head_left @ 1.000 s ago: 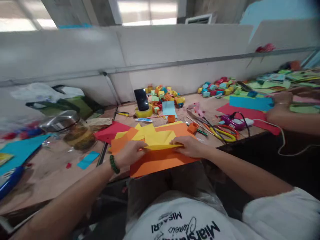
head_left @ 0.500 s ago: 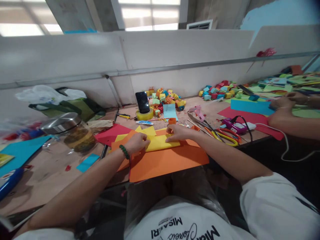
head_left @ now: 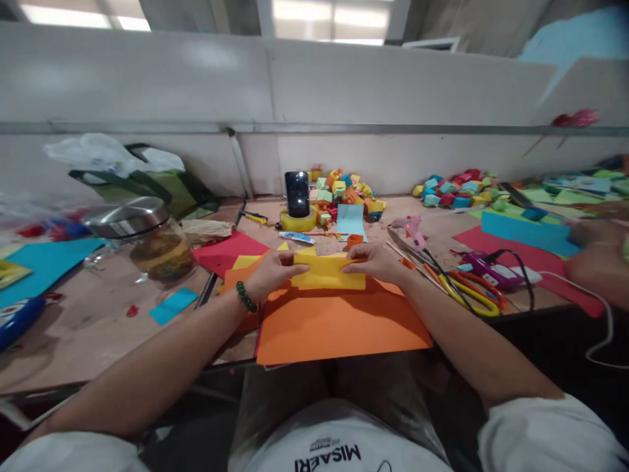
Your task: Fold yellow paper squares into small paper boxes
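Note:
A folded piece of yellow paper [head_left: 328,273] is stretched between my two hands, raised a little over the orange sheet [head_left: 339,328]. My left hand [head_left: 274,271] pinches its left end between thumb and fingers; a green bead bracelet [head_left: 245,296] circles that wrist. At the right end, my right hand [head_left: 374,263] grips the paper the same way. More yellow sheets lie partly hidden behind the hands. Just beyond them sits a small orange folded paper piece [head_left: 354,240].
Scissors with yellow handles [head_left: 469,296], a pink glue gun [head_left: 413,231] and a purple device [head_left: 491,270] lie to the right. A glass jug [head_left: 162,255] stands left. Behind are a phone [head_left: 297,195] and piled paper cubes [head_left: 344,190]. Another person's blurred hand [head_left: 597,246] is at far right.
The yellow paper has been lifted from the orange sheet and now shows its face between both hands. My left hand has closed on its end. The view has shifted slightly.

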`<move>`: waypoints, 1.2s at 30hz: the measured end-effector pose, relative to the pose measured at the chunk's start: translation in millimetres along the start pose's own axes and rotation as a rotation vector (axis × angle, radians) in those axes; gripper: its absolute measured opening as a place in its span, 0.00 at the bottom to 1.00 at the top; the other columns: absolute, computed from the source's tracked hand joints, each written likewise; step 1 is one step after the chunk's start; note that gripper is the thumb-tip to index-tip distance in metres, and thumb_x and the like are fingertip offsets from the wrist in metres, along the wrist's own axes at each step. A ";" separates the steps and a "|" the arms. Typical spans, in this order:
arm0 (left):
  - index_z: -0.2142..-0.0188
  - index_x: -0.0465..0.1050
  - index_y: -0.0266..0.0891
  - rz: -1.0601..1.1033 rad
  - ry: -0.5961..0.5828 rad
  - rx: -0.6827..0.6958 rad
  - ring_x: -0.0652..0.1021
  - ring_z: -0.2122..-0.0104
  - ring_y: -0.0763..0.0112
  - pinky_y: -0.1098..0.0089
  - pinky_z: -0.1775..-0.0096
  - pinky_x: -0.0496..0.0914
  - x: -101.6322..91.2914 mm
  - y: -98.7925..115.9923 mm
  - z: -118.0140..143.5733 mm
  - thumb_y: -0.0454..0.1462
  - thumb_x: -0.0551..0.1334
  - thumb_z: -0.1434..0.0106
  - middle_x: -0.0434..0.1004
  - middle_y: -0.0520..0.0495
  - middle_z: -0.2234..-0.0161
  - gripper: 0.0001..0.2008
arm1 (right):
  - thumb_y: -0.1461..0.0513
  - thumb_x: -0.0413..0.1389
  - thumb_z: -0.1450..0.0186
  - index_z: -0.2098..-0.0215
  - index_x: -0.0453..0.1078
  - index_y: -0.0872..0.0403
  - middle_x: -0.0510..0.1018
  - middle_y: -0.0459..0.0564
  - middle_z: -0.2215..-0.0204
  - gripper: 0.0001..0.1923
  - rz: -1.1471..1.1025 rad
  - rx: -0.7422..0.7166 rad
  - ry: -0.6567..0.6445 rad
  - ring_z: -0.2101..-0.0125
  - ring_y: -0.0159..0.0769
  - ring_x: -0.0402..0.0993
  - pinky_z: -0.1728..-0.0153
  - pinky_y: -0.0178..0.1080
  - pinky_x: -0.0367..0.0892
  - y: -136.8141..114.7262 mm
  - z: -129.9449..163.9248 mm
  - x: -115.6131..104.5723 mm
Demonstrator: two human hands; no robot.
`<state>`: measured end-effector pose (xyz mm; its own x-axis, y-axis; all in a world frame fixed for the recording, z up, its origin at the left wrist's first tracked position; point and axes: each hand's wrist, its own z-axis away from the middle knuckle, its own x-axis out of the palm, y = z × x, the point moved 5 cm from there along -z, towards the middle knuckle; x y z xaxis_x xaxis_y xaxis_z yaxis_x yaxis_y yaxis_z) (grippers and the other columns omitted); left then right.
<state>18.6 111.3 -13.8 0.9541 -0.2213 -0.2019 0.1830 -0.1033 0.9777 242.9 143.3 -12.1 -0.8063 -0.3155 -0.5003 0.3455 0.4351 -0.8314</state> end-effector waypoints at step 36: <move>0.81 0.72 0.35 0.016 0.251 0.119 0.63 0.78 0.77 0.73 0.76 0.60 -7.8 27.8 16.4 0.52 0.68 0.55 0.64 0.54 0.82 0.21 | 0.51 0.69 0.54 0.68 0.70 0.53 0.75 0.46 0.70 0.22 -0.223 0.033 0.236 0.71 0.35 0.73 0.69 0.38 0.71 -16.0 5.8 2.9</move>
<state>12.4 94.2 14.0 0.9882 0.0219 -0.1513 0.1524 -0.2187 0.9638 237.8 130.6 -1.7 -0.9517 -0.1942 -0.2378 0.1597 0.3486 -0.9236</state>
